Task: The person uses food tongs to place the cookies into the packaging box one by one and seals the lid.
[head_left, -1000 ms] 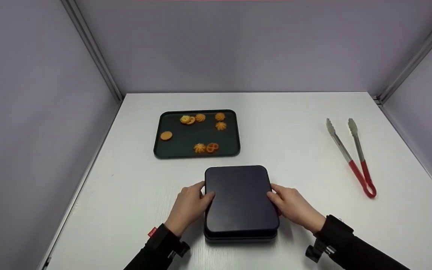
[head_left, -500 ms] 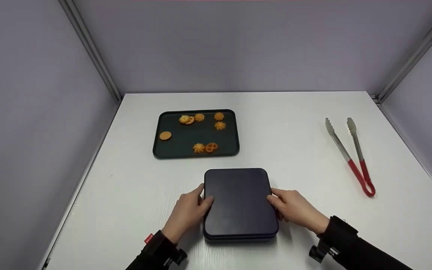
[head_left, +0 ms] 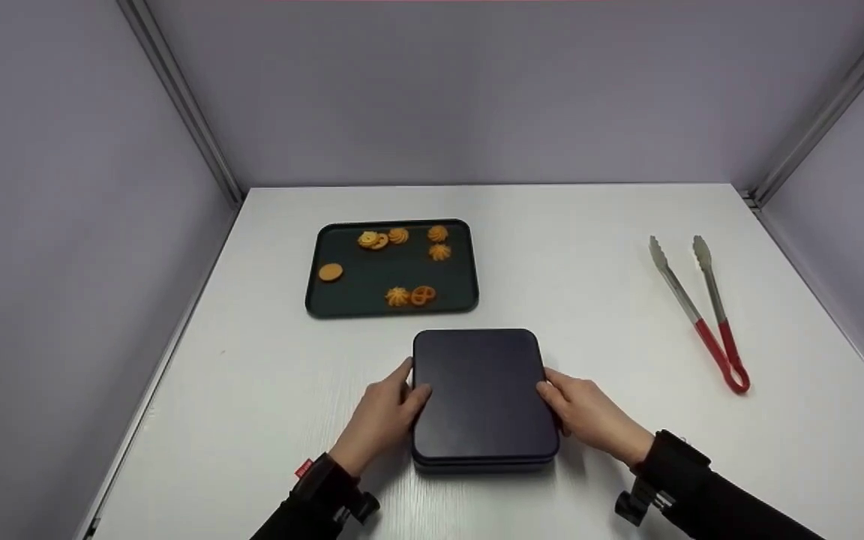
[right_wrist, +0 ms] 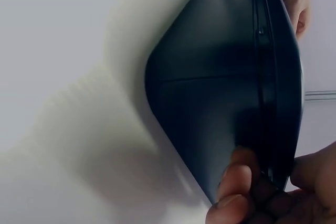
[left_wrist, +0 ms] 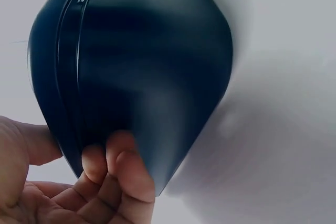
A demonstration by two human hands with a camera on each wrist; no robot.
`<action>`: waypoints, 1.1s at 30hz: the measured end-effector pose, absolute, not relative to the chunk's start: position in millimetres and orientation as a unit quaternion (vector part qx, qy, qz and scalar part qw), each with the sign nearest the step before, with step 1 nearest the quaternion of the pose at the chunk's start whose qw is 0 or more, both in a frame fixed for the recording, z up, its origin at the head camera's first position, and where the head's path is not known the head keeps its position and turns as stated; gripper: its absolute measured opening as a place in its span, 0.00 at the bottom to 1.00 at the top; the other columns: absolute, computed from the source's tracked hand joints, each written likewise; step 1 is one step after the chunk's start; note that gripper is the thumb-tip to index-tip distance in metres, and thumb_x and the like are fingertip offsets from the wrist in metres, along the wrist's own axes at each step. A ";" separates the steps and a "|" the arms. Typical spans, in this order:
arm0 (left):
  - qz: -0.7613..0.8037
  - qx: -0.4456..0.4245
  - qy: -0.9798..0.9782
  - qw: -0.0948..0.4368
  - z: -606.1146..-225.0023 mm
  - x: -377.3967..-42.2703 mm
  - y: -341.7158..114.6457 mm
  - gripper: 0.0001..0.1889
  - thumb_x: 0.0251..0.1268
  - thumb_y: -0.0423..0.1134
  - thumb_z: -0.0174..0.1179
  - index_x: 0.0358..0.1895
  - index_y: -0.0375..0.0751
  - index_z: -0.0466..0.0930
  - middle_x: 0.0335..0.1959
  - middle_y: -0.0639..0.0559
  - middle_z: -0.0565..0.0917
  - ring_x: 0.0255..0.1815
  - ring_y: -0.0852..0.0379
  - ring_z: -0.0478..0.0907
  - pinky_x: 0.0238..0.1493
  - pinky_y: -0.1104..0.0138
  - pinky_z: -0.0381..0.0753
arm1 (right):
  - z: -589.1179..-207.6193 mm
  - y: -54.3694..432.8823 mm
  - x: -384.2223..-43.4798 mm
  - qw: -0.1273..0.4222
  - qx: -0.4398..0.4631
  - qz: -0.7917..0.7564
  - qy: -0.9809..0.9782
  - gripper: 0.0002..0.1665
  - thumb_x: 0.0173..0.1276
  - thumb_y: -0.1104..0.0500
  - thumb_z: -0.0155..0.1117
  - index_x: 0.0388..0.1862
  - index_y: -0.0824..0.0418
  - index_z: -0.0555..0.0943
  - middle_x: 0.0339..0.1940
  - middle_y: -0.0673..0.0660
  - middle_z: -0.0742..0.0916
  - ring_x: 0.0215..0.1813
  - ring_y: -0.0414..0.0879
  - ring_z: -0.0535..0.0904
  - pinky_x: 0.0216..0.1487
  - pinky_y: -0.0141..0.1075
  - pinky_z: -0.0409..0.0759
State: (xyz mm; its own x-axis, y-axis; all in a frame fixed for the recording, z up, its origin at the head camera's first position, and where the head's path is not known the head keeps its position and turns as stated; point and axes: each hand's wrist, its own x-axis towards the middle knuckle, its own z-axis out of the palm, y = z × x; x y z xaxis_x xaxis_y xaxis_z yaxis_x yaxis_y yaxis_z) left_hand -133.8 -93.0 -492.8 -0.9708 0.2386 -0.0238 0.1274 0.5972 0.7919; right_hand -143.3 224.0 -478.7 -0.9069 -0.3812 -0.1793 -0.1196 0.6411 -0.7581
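A dark blue rectangular tin box [head_left: 486, 394] sits near the front middle of the white table with its lid [head_left: 481, 375] on. My left hand [head_left: 378, 420] grips the box's left side, thumb over the lid's edge. On the opposite side my right hand [head_left: 595, 420] holds it the same way. In the left wrist view the fingers [left_wrist: 134, 177] curl against the side wall of the tin box [left_wrist: 152, 61], below the lid's seam. The right wrist view shows fingertips [right_wrist: 236, 179] on the other side wall of the tin box [right_wrist: 210, 98]. Its inside is hidden.
Behind the box lies a dark green tray [head_left: 361, 289] with several biscuits and a pretzel [head_left: 423, 295] on it. Metal tongs with red handles [head_left: 715, 349] lie spread apart at the right. Grey panels [head_left: 477, 90] enclose the table's back and sides.
The lid, sitting slightly askew a second ago, has come down level on the box. Since then the box has shifted a little away from me, with both hands still on it.
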 end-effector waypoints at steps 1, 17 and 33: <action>0.437 0.106 0.891 0.064 -492.6 -134.1 -93.1 0.33 0.80 0.45 0.55 0.77 0.27 0.61 0.26 0.57 0.76 0.23 0.63 0.70 0.27 0.68 0.72 | -479.2 224.1 -143.1 0.164 -0.139 -0.399 0.892 0.26 0.86 0.53 0.47 0.72 0.68 0.71 0.19 0.49 0.78 0.21 0.41 0.74 0.23 0.33 0.73; 0.428 0.143 0.888 0.084 -491.7 -138.2 -96.0 0.27 0.80 0.47 0.56 0.75 0.42 0.66 0.37 0.52 0.70 0.30 0.59 0.68 0.30 0.68 0.68 | -480.6 225.3 -142.0 0.187 -0.108 -0.415 0.884 0.34 0.86 0.53 0.46 0.81 0.70 0.57 0.23 0.51 0.76 0.25 0.43 0.73 0.27 0.32 0.71; 0.402 0.152 0.900 0.070 -491.1 -127.7 -97.5 0.40 0.77 0.50 0.59 0.82 0.37 0.51 0.71 0.40 0.66 0.51 0.53 0.80 0.47 0.60 0.82 | -489.4 232.5 -137.6 0.002 -0.216 -0.295 0.931 0.38 0.80 0.52 0.59 0.81 0.65 0.60 0.59 0.61 0.82 0.52 0.49 0.80 0.51 0.44 0.81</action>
